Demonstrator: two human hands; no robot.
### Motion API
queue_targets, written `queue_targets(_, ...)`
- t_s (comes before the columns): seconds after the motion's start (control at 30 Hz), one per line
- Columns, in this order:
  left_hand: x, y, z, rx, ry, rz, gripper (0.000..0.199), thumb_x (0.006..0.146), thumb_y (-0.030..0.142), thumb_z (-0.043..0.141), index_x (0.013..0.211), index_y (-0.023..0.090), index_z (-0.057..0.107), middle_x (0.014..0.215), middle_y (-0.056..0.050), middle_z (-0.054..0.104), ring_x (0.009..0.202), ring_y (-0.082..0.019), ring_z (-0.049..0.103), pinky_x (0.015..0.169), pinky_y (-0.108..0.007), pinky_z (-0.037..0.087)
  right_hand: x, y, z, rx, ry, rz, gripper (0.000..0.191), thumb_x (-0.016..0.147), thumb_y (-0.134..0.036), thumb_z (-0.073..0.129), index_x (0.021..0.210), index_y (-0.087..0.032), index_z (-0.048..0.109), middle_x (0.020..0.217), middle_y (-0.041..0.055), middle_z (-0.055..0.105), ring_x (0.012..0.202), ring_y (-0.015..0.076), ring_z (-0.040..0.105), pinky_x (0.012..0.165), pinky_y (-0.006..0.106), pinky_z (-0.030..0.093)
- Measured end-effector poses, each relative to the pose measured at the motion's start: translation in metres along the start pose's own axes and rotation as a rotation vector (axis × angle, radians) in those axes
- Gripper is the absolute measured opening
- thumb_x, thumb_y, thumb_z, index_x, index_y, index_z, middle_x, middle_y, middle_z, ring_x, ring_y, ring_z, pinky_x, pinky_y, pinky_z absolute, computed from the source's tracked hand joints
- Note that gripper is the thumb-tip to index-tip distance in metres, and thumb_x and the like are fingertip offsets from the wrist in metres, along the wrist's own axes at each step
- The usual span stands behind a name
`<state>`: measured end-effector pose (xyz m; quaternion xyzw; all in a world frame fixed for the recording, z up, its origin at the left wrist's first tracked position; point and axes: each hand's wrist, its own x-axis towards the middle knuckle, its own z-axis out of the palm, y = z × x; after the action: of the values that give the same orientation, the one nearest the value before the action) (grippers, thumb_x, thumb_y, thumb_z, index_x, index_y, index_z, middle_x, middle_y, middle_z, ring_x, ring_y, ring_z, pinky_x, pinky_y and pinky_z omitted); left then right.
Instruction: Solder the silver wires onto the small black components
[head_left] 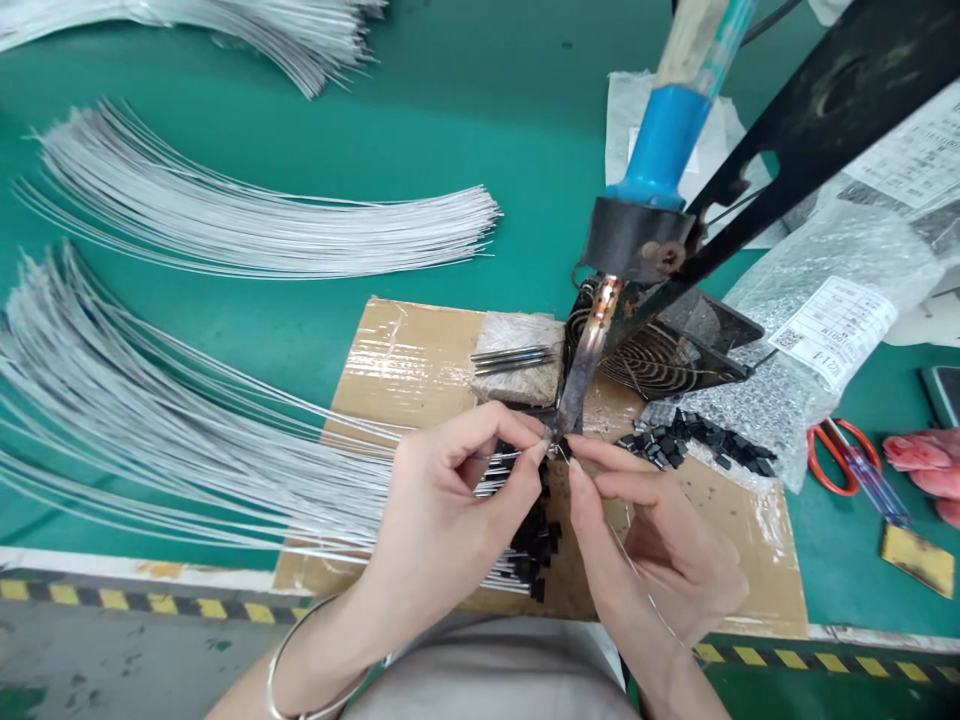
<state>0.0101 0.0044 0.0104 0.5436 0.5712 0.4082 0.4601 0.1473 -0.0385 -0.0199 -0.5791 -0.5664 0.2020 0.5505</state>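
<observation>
My left hand (450,510) is closed in a pinch on a thin wire, its fingertips just left of the soldering iron's tip. The soldering iron (586,365) is fixed pointing down, and its tip meets the spot between my two hands. My right hand (660,530) is closed in a pinch on a small black connector at the tip. A thin strand of solder wire (654,600) runs from its fingers down across the palm. Under my left hand lie several wires (330,490) with black ends (536,560). The exact joint is partly hidden by fingertips.
Cardboard (420,350) covers the work spot, with a pad holding metal rods (514,360). Right of the iron are a fan (652,350), loose black connectors (690,440), a bubble-wrap bag (847,270) and red-handled scissors (832,460). Wire bundles (262,225) lie left. The black bracket (817,130) slants overhead.
</observation>
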Motion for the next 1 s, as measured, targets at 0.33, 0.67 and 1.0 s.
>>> queue_targets(0.33, -0.0008, -0.0023, 0.0, 0.023, -0.002, 0.008, 0.014, 0.083, 0.013, 0.065, 0.071, 0.021, 0.07, 0.077, 0.001, 0.076, 0.066, -0.012, 0.064, 0.049, -0.02, 0.041, -0.0011, 0.0007, -0.0005, 0.012, -0.018, 0.018, 0.019, 0.084, -0.008, 0.076, 0.089, -0.025, 0.072, 0.101, 0.0015, 0.083, 0.087, 0.0206, 0.082, 0.079, 0.032, 0.066)
queue_targets(0.67, -0.0023, -0.0019, 0.0, 0.033, -0.011, 0.016, 0.015, 0.083, 0.013, 0.064, 0.072, 0.021, 0.07, 0.075, 0.0, 0.076, 0.063, -0.012, 0.062, 0.048, -0.021, 0.04, 0.0037, -0.0016, -0.0035, -0.014, -0.044, -0.026, 0.022, 0.08, -0.003, 0.078, 0.087, -0.022, 0.072, 0.099, 0.0022, 0.084, 0.085, 0.0188, 0.082, 0.077, 0.027, 0.066)
queue_targets(1.0, -0.0006, -0.0018, 0.0006, 0.034, -0.006, 0.021, 0.015, 0.082, 0.013, 0.064, 0.07, 0.021, 0.07, 0.075, 0.0, 0.077, 0.064, -0.013, 0.064, 0.048, -0.021, 0.042, 0.0048, -0.0018, -0.0036, -0.037, -0.035, -0.039, 0.02, 0.083, -0.005, 0.078, 0.089, -0.024, 0.073, 0.1, 0.0016, 0.084, 0.082, 0.0185, 0.082, 0.074, 0.029, 0.067)
